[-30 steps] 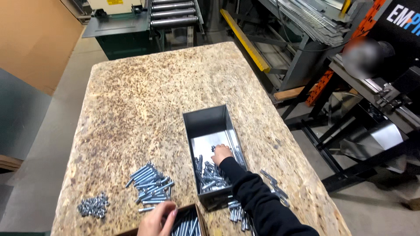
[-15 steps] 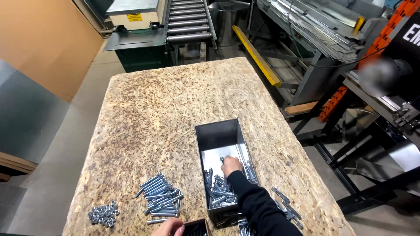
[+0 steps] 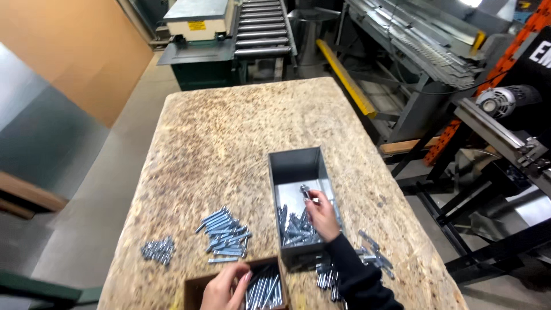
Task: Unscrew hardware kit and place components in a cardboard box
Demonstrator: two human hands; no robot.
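My right hand (image 3: 321, 214) reaches into an open grey metal bin (image 3: 297, 165) on the chipboard table and pinches a silver bolt (image 3: 306, 192) at its fingertips. More silver bolts (image 3: 294, 228) lie heaped in the bin's near end. My left hand (image 3: 225, 289) rests on the rim of a brown box (image 3: 192, 290) at the table's near edge, with its fingers bent over the box; bolts (image 3: 265, 290) lie inside it. Whether that hand holds anything is hidden.
Loose bolts lie in a pile (image 3: 225, 235) left of the bin, a smaller cluster (image 3: 157, 250) sits further left, and more (image 3: 370, 252) lie to the bin's right. Beyond the table (image 3: 241, 126) stand a roller conveyor (image 3: 261, 34) and metal machinery (image 3: 505, 120).
The view has tilted and shifted, so the table sits lower in frame. My right hand has lifted a bolt out of the heap in the bin. My left hand stays at the brown box.
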